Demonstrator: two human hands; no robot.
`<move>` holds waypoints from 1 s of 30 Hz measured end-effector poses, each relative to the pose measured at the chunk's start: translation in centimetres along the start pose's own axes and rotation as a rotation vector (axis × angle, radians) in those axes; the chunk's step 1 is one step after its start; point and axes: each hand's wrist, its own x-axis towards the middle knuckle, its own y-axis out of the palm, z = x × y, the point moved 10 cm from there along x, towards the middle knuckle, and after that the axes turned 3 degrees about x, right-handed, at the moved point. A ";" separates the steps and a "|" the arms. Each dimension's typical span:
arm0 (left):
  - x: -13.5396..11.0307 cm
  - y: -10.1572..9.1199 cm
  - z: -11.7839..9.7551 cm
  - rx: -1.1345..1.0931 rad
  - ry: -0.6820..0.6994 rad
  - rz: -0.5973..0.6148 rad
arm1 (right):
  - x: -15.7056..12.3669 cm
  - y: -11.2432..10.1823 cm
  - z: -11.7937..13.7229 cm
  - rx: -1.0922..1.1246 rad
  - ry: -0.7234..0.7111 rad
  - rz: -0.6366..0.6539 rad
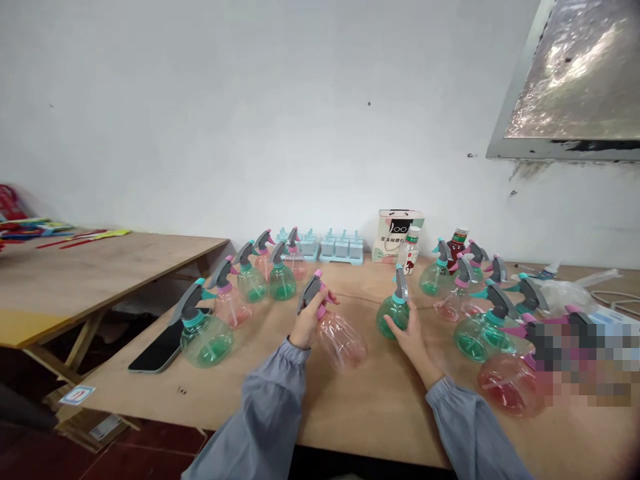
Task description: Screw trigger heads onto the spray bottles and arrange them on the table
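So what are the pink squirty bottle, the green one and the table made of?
The pink spray bottle in the left hand: looks like thin clear plastic, glossy, since the tube shows through. The green spray bottle in the right hand: same tinted see-through plastic, duller grey trigger. The table: probably plywood, matt, bare brown grain.
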 end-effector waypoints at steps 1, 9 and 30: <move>-0.2 0.4 -0.1 -0.006 -0.010 0.038 | 0.0 0.0 -0.1 0.003 0.003 -0.001; -0.6 0.4 0.9 -0.022 -0.067 0.065 | 0.1 0.0 0.1 0.013 -0.032 -0.001; -1.5 2.6 0.4 0.046 -0.082 0.325 | 0.0 0.1 -0.2 -0.011 0.000 0.018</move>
